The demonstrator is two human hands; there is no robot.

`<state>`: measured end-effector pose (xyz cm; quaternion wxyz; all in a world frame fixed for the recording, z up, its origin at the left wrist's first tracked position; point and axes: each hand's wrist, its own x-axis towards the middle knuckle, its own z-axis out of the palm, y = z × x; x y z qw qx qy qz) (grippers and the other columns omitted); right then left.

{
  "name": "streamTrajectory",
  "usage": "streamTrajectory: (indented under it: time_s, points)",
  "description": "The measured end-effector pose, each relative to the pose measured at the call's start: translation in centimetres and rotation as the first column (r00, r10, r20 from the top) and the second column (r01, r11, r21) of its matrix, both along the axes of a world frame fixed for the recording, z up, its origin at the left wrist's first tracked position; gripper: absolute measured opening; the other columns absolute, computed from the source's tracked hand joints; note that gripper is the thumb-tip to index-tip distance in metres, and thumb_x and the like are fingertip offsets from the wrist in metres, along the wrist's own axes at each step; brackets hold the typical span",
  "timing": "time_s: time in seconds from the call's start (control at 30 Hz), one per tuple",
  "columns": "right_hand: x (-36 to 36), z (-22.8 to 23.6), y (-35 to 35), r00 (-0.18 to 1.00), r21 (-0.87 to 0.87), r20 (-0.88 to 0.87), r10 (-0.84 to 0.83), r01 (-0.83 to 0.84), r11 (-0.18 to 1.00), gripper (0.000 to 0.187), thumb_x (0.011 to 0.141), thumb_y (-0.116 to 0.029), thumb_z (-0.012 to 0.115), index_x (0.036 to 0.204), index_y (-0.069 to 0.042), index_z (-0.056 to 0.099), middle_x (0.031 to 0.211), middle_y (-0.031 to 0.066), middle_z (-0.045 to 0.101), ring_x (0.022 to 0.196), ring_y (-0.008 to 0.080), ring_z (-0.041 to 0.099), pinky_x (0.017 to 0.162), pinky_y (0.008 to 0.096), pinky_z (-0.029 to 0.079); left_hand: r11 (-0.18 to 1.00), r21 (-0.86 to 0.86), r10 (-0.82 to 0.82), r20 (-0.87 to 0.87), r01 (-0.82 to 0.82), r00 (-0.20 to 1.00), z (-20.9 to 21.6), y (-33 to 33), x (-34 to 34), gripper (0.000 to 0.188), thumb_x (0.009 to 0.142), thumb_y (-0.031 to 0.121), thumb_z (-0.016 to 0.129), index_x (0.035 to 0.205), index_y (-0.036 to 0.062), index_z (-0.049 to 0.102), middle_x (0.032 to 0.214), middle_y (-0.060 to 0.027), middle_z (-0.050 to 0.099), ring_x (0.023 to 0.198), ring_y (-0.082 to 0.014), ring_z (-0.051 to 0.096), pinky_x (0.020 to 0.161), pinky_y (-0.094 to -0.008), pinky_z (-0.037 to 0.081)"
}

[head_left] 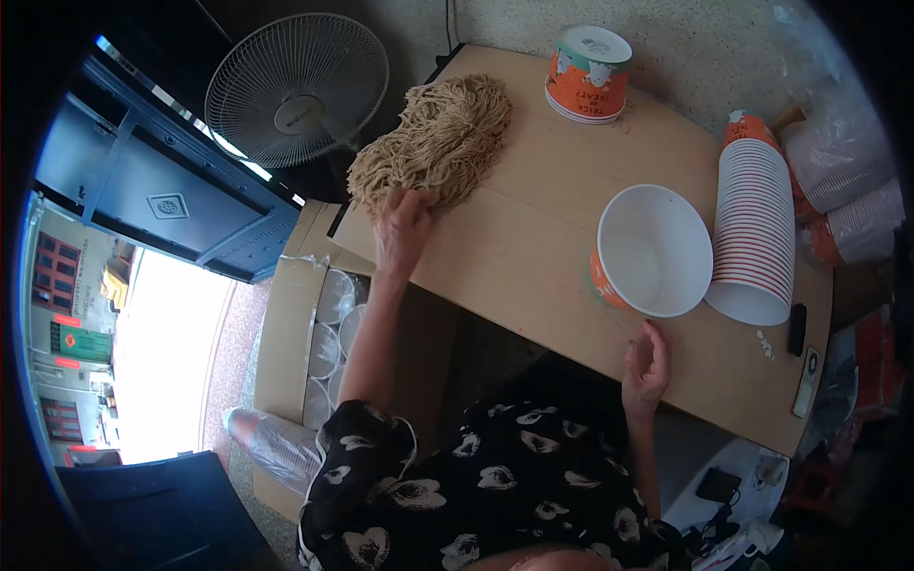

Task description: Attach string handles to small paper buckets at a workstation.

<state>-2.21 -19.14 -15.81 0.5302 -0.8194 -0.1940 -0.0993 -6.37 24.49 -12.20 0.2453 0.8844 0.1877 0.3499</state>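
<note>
A big heap of tan cord [438, 143] lies tangled at the far left of the table. My left hand [404, 228] is at its near edge, fingers bent and closed on the cord; the fingertips are partly hidden against the strands. A white-lined paper bucket [655, 251] with an orange outside stands tilted, its mouth toward me. Just below its near rim is my right hand [647, 369], fingers half curled and apart, with nothing visible in it. It does not seem to touch the bucket.
An orange bucket [590, 74] sits upside down by the wall. Nested paper buckets [754, 228] lie along the right, beside plastic-wrapped stacks [852, 181]. A black object [798, 329] rests near the right edge. A fan [297, 90] stands left; a carton of wrapped cups [328, 333] is below.
</note>
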Motion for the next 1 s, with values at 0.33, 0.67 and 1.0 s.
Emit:
streamTrajectory:
  time_s: [0.33,0.67,1.0]
  points:
    - [0.1,0.7,0.2,0.997,-0.084,0.072,0.022,-0.016,0.996,0.037,0.090,-0.001,0.064,0.126,0.003,0.061,0.128,0.0163,0.062,0.120,0.0283,0.059,0.104,0.0376,0.045,0.842,0.071,-0.525,-0.126,0.535,0.842,-1.2,-10.3,-6.0,0.027,0.078,0.007,0.076,0.104,0.0104,0.072,0.105,-0.0085,0.070,0.093,-0.0275,0.069,0.076,-0.0360,0.059]
    - [0.0,0.9,0.2,0.994,-0.087,0.086,0.066,-0.058,0.995,0.032,0.089,-0.002,0.065,0.120,0.002,0.063,0.123,0.0180,0.063,0.114,0.0335,0.061,0.100,0.0397,0.048,0.964,0.260,-0.033,-0.064,0.049,0.997,2.5,-0.3,-0.9,0.024,0.073,0.006,0.070,0.094,0.0167,0.072,0.094,-0.0057,0.066,0.098,-0.0280,0.061,0.085,-0.0434,0.047]
    - [0.0,0.9,0.2,0.985,-0.149,0.166,0.038,-0.013,0.989,0.029,0.088,0.000,0.065,0.117,0.001,0.065,0.122,0.0158,0.064,0.112,0.0330,0.061,0.097,0.0391,0.049,0.926,0.057,-0.376,0.035,0.374,0.926,5.3,-7.9,-3.0,0.021,0.075,0.003,0.072,0.094,0.0110,0.075,0.100,-0.0049,0.071,0.101,-0.0255,0.066,0.090,-0.0392,0.049]
